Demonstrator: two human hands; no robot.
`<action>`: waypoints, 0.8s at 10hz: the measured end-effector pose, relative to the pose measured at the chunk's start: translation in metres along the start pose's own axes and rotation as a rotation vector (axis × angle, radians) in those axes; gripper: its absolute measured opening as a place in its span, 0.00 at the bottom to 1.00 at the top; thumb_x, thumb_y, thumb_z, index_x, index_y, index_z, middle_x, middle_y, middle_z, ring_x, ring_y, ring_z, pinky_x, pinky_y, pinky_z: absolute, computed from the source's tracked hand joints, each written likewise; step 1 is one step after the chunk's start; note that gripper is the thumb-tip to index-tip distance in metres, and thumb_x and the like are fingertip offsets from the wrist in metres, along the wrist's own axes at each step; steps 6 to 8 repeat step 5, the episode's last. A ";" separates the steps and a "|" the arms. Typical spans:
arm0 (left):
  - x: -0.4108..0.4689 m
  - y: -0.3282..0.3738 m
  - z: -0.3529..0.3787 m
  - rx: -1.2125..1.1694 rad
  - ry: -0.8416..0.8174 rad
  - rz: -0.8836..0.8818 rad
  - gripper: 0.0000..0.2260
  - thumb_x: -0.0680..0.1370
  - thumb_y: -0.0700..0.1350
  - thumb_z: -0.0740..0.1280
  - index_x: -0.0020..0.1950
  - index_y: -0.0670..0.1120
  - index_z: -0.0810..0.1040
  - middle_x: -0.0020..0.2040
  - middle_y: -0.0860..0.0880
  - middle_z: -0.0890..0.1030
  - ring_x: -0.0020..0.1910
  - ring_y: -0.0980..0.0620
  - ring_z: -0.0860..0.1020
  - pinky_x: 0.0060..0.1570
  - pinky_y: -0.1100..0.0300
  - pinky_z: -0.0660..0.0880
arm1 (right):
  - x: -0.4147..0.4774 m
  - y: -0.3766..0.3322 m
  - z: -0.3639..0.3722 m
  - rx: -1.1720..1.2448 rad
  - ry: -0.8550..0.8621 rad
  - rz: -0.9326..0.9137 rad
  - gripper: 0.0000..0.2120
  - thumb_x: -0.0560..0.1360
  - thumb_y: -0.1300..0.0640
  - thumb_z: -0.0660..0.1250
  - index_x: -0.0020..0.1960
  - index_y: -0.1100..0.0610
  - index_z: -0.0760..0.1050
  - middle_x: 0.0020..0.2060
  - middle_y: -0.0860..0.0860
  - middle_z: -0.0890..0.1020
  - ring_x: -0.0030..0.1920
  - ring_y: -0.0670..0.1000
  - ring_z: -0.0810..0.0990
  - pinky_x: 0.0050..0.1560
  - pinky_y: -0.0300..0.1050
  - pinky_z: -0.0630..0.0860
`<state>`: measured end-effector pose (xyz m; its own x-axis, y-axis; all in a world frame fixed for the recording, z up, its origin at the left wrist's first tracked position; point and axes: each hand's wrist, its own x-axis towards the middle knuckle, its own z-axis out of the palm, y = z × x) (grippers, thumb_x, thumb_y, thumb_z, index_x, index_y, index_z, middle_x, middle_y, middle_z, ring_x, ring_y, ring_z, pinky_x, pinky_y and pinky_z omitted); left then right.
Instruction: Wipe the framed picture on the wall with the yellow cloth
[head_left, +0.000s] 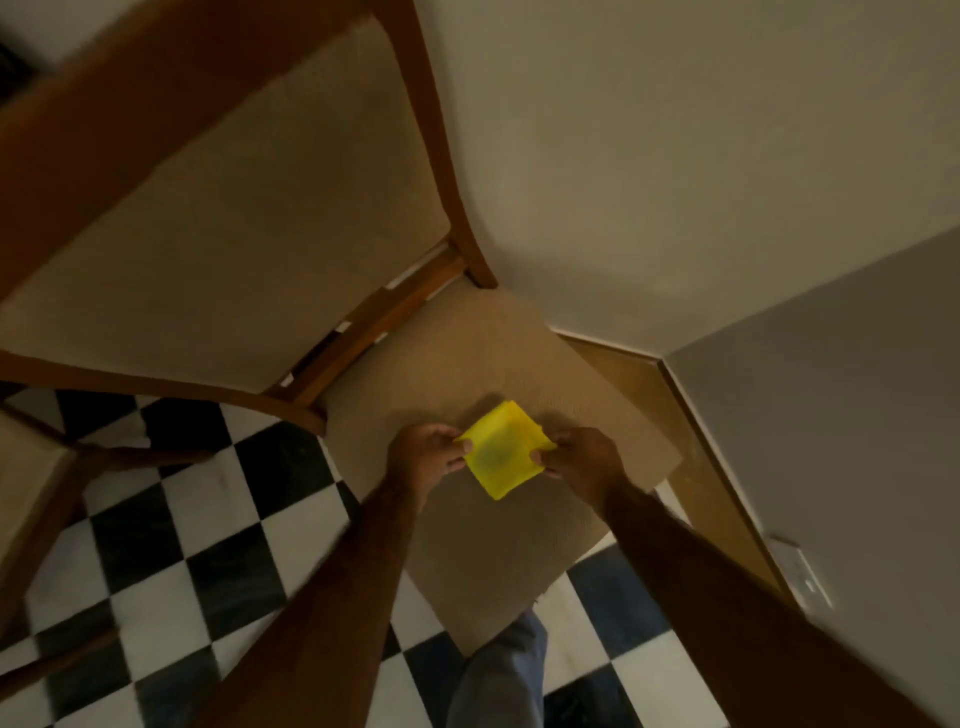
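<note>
A folded yellow cloth (503, 448) is held flat between both hands, just above the seat of a chair (467, 525). My left hand (427, 453) pinches the cloth's left edge. My right hand (582, 460) pinches its right edge. The cloth is a small square, folded over. No framed picture is in view; only bare wall (675, 156) shows ahead and to the right.
The wooden chair has a beige padded backrest (223, 208) leaning toward me at upper left. Part of another wooden chair (31, 493) is at the left edge. The floor (208, 545) is black-and-white checkered tile. A wall socket (800, 571) sits low on the right wall, above a wooden skirting board (717, 478).
</note>
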<state>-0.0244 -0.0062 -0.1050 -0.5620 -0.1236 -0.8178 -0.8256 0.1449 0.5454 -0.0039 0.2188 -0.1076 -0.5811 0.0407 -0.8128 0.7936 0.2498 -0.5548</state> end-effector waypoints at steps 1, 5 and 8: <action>0.014 -0.010 0.007 0.103 0.049 0.017 0.14 0.73 0.33 0.74 0.57 0.30 0.78 0.53 0.31 0.82 0.49 0.40 0.82 0.51 0.46 0.82 | 0.015 0.015 0.009 -0.142 0.003 -0.027 0.19 0.74 0.56 0.74 0.64 0.60 0.81 0.58 0.57 0.84 0.60 0.58 0.83 0.66 0.52 0.77; -0.033 0.014 0.007 1.350 0.261 0.814 0.38 0.79 0.66 0.55 0.81 0.42 0.56 0.82 0.42 0.56 0.82 0.42 0.54 0.78 0.41 0.56 | -0.031 -0.004 -0.011 -1.132 0.423 -0.456 0.44 0.79 0.32 0.48 0.83 0.61 0.45 0.83 0.61 0.48 0.84 0.61 0.47 0.81 0.62 0.50; -0.033 0.014 0.007 1.350 0.261 0.814 0.38 0.79 0.66 0.55 0.81 0.42 0.56 0.82 0.42 0.56 0.82 0.42 0.54 0.78 0.41 0.56 | -0.031 -0.004 -0.011 -1.132 0.423 -0.456 0.44 0.79 0.32 0.48 0.83 0.61 0.45 0.83 0.61 0.48 0.84 0.61 0.47 0.81 0.62 0.50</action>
